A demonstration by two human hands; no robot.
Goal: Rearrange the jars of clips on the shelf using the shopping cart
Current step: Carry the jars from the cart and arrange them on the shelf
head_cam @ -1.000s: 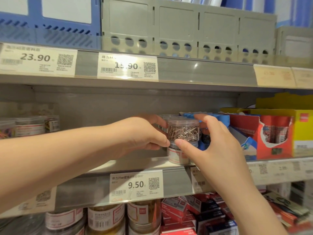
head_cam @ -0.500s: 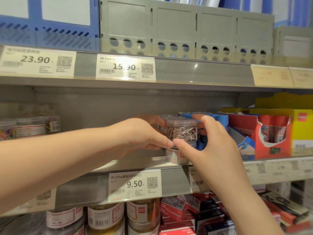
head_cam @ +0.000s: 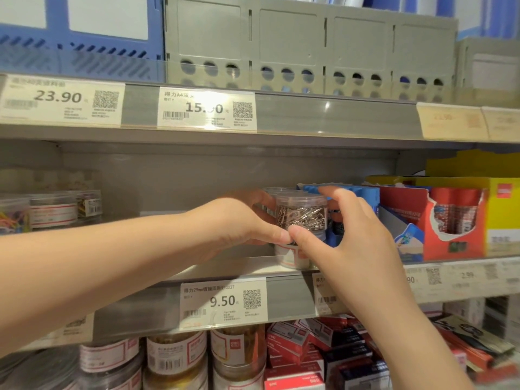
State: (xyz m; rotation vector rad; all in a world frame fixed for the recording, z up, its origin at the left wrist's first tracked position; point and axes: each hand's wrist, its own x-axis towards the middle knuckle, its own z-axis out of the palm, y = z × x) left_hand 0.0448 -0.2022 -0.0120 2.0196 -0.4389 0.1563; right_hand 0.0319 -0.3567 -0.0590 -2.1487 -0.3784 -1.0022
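Stacking, seemingly: left hand (head_cam: 239, 220) and right hand (head_cam: 351, 235) clasp upper jar (head_cam: 302, 215) atop lower jar (head_cam: 289, 256) at shelf (head_cam: 225, 266) front edge; next probably needs gentle release.

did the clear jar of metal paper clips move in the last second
No. The clear round jar of metal paper clips sits at the same offset, up and to the right of the white 9.50 price tag, as in both earlier pictures.

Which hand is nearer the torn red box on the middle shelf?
Right. The right hand sits just left of the red box, right of the jar of clips; the left hand is farther left, across the jar.
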